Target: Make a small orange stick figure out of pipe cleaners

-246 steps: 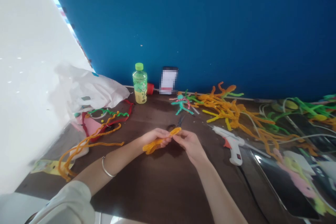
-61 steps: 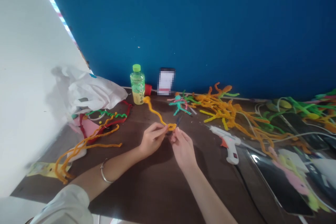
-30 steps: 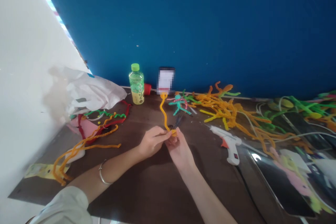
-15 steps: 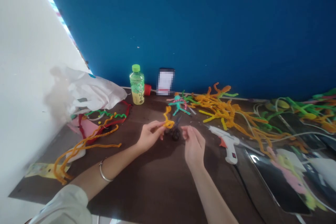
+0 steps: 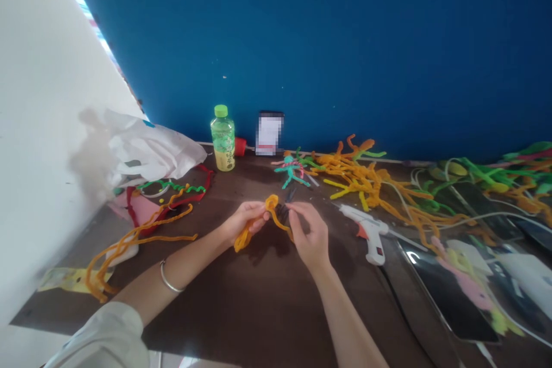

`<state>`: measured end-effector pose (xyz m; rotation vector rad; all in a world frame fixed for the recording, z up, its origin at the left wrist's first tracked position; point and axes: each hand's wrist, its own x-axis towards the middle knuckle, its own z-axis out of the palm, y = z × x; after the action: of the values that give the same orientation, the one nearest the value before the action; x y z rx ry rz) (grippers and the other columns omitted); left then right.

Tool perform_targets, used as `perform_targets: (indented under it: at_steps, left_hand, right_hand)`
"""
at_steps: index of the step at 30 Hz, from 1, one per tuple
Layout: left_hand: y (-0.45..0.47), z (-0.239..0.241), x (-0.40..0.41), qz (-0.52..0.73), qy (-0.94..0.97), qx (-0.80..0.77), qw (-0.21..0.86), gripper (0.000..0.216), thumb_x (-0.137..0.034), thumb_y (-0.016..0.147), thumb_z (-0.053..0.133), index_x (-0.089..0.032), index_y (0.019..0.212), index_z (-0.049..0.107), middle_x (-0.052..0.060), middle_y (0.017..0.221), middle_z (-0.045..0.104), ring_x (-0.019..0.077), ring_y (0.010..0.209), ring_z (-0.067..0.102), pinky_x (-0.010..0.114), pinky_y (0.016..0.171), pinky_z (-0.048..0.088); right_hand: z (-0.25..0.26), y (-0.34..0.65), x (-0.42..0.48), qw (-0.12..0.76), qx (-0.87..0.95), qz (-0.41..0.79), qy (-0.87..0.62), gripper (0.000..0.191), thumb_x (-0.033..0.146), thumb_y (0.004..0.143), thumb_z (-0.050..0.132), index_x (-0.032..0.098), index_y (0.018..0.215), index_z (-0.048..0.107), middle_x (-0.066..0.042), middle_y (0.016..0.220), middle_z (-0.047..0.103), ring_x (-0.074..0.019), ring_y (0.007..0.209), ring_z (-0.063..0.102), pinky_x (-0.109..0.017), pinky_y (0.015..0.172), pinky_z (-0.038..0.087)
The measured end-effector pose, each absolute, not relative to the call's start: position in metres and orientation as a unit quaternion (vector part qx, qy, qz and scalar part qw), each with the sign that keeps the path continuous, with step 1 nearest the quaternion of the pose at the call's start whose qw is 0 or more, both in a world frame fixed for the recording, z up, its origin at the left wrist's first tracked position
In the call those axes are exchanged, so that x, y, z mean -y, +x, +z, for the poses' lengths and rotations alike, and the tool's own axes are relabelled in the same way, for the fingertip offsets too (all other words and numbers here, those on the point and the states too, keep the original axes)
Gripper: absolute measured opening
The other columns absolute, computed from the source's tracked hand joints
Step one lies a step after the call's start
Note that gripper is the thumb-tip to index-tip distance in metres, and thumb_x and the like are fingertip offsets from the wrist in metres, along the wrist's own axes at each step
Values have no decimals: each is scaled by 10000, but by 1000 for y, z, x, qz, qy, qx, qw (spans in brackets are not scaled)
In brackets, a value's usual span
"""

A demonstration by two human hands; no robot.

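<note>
**Orange pipe cleaner (image 5: 271, 203) looped and pinched between two hands**

The pipe cleaner is held in the air just above the table (image 5: 241, 310), with a small curled loop at its top. The left hand (image 5: 245, 221) is curled almost shut around the lower part, and one end hangs below it. The right hand (image 5: 308, 230) is partly closed, with its fingertips (image 5: 294, 213) pinching the other strand near the loop.

Pinching right beside the bend should give the tightest curve, since the wire tends to bend where it is least supported. Small turns of the fingers would likely keep the fuzz from flattening.

Dark scissors (image 5: 283, 211) lie on the table just beyond the hands. A white hot glue gun (image 5: 371, 236) sits to the right, near a tangled heap of orange pipe cleaners (image 5: 357, 181). A small teal pipe-cleaner figure (image 5: 291, 172) lies further forward.
</note>
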<state>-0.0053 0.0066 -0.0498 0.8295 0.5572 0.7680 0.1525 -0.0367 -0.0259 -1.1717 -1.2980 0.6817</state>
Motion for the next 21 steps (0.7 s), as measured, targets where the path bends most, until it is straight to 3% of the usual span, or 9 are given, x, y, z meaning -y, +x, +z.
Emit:
perform_targets:
  at_steps: [4,7,13,21]
  left_hand:
    - [-7,-54,-9,309,404,-252,823,306,-399,724,580,-114,647,502,-91,388,306,-11,281,183,133,295,114]
    - [-8,-58,-11,264,414,-254,833,331,-421,715,582,-110,637,504,-96,378,285,-11,285,153,136,294,86]
    - [-7,-58,-10,238,431,-260,831,361,-452,700,588,-109,626,501,-92,368,293,-4,282,158,147,291,82]
    - [-9,-55,-10,241,410,-243,845,316,-394,715,589,-99,625,520,-97,370,290,-10,282,139,148,288,75]
  right_hand:
    - [-28,156,34,549,475,492,-480,146,326,697,660,217,793,669,-32,746,658,-162,659,587,-318,676,453]
    - [-32,154,32,559,403,570,-448,175,328,656,704,195,757,650,-9,662,646,-127,609,573,-280,644,452]
    - [-38,147,31,556,359,623,-416,178,327,639,722,176,693,645,-9,677,645,-120,614,573,-278,649,468]
    - [-48,155,29,543,421,581,-436,150,303,672,695,167,730,670,-11,669,626,-115,607,552,-271,627,465]
